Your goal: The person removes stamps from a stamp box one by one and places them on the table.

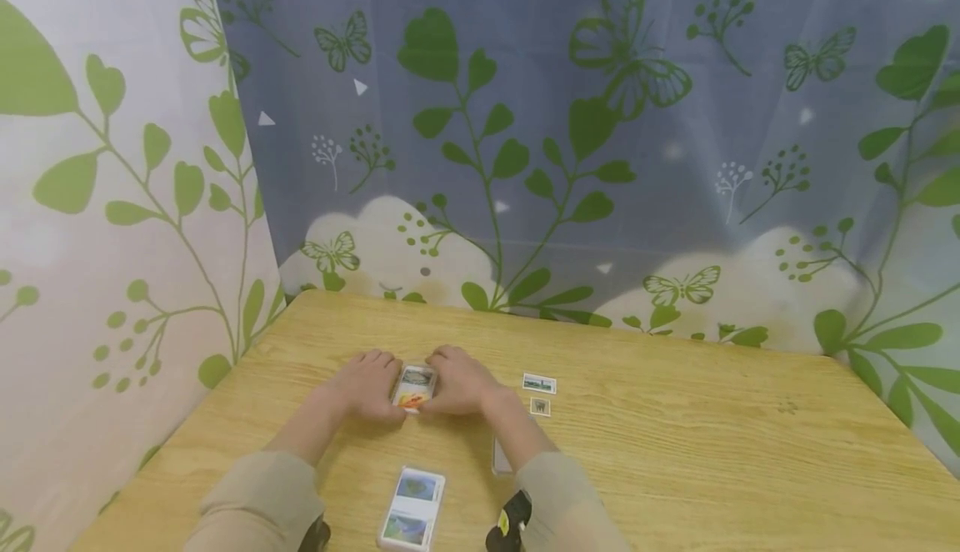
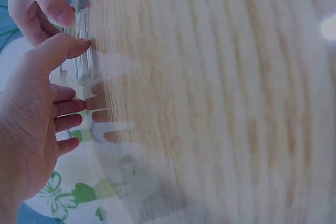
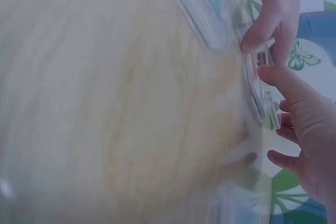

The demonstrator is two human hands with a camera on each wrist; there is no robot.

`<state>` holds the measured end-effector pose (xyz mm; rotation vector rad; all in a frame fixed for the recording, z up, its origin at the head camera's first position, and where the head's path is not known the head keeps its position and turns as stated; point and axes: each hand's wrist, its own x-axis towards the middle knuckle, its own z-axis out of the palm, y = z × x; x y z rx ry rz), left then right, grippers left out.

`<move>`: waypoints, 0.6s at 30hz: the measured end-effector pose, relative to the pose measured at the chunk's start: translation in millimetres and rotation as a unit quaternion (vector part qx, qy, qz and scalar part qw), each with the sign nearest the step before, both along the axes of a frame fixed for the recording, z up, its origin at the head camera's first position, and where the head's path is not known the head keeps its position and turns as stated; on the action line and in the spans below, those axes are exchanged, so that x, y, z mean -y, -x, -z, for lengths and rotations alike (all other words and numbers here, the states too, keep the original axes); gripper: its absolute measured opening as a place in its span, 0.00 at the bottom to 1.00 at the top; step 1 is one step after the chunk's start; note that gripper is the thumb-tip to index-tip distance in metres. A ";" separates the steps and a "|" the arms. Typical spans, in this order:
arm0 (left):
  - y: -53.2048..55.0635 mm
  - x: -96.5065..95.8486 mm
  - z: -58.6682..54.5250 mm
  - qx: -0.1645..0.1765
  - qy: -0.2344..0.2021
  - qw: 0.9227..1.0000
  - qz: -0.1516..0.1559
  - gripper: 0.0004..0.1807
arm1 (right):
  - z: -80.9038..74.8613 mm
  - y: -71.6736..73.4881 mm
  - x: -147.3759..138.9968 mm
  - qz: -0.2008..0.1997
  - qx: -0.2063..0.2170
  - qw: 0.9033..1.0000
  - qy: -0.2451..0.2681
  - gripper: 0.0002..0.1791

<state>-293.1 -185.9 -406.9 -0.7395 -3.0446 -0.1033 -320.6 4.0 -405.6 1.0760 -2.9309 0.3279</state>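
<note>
On the table lies a small clear plastic card case (image 1: 415,388) with a grey-green picture above a red and yellow one. My left hand (image 1: 367,387) holds its left side, with the thumb at the near corner. Opposite it, my right hand (image 1: 461,381) grips the right side, the thumb also at the near edge. In the left wrist view the case (image 2: 84,51) is seen edge-on, and the left hand's (image 2: 37,108) other fingers are spread loosely. The right wrist view shows both thumbs on the case (image 3: 253,90); the index fingertips are partly hidden.
Nearer me lies another clear case (image 1: 412,509) with two blue-green pictures. Right of my hand are two small stamp-like cards, one wider (image 1: 539,383) and one smaller (image 1: 540,407). Another flat case (image 1: 501,457) is partly under my right forearm. A patterned curtain (image 1: 525,160) hangs behind the table (image 1: 675,435).
</note>
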 end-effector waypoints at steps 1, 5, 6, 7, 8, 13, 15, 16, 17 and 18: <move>-0.1 0.0 -0.4 0.001 0.000 1.000 -0.001 0.44 | -1.0 0.5 -1.8 0.001 -0.002 1.000 -0.001 0.43; -0.5 -0.2 -1.9 0.003 -0.002 1.000 -0.001 0.43 | -4.5 2.5 -10.9 0.004 -0.010 1.000 0.000 0.42; -0.5 -0.4 -2.1 0.002 -0.002 1.000 0.000 0.43 | -5.6 2.5 -13.7 0.007 -0.009 1.000 0.006 0.42; -0.4 -0.4 -2.0 0.001 -0.001 1.000 0.001 0.42 | -6.3 2.9 -16.2 0.009 -0.007 1.000 0.011 0.42; -0.3 -0.5 -2.0 0.000 0.000 1.000 0.003 0.41 | -6.8 3.3 -18.8 0.013 -0.003 1.000 0.017 0.42; -0.9 -1.0 -2.1 -0.007 0.014 1.000 0.010 0.39 | -8.5 6.4 -31.6 0.034 0.008 0.999 0.034 0.42; -1.0 -0.6 -1.8 -0.009 0.019 1.000 0.013 0.39 | -9.0 7.9 -36.7 0.039 0.005 0.999 0.033 0.43; -1.0 -0.3 -1.5 -0.010 0.020 1.000 0.015 0.39 | -9.2 8.7 -39.3 0.040 0.004 0.999 0.031 0.43; -0.9 0.0 -1.2 -0.012 0.021 1.000 0.017 0.38 | -9.0 9.3 -42.1 0.041 0.003 0.999 0.030 0.43; -0.8 0.2 -0.8 -0.013 0.022 1.000 0.018 0.38 | -9.1 9.7 -44.9 0.042 0.002 0.999 0.028 0.42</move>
